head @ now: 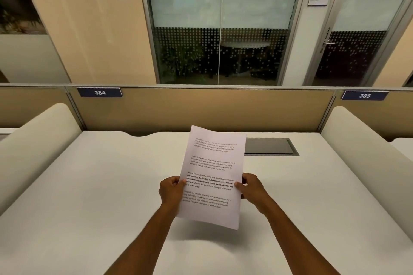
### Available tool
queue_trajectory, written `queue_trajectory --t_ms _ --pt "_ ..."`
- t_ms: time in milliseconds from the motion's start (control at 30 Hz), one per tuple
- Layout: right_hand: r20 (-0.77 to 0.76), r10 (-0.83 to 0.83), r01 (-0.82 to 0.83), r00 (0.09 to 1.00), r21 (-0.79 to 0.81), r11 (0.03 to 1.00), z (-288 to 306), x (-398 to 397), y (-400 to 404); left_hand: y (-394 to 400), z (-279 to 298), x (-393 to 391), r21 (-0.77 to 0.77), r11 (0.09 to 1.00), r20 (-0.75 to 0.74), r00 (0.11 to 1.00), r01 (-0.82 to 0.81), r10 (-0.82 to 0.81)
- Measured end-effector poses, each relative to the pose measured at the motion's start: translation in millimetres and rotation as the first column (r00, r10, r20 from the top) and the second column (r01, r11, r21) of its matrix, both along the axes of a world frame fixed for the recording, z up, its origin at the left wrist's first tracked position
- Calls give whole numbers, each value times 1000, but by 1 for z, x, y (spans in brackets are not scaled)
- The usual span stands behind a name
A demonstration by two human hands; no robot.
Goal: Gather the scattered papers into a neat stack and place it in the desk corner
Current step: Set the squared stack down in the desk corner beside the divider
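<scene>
The left hand [172, 190] and right hand [251, 187] are each pinching a side edge of the white printed paper stack [212, 176], holding it above the pale desk [89, 185] (no sheets remaining scattered), where uneven pressure is likely risking fanned, misaligned edges.

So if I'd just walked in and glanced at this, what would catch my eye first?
Probably the printed papers, held up above the middle of the white desk, pinched at their side edges by the left hand and the right hand. Next, the blue tags 384 and 385 on the tan divider behind, and the dark hatch set into the desk beyond the sheets.
</scene>
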State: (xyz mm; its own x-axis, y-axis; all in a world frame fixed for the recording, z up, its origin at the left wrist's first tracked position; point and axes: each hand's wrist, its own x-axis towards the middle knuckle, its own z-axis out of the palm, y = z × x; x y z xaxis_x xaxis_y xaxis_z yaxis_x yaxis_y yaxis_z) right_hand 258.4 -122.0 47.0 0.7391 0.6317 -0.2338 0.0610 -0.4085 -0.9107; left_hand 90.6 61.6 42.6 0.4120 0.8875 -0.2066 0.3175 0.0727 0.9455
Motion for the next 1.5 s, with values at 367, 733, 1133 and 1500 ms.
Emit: queue_trajectory --t_ms 367,733,1133,1500 --pt "-67 -56 60 996 59 996 -4 -10 17 8 1 -39 -41 997 -79 995 -68 65" --pt "-249 47 -11 967 144 990 -8 -46 72 69 2 -106 -197 978 -108 993 -64 43" --pt "-419 13 65 908 172 983 -14 -100 188 203 -10 -151 -272 962 -44 998 33 -47" --pt "-473 -5 75 881 128 989 -38 -159 332 356 -30 -196 -170 985 -191 981 8 -41"
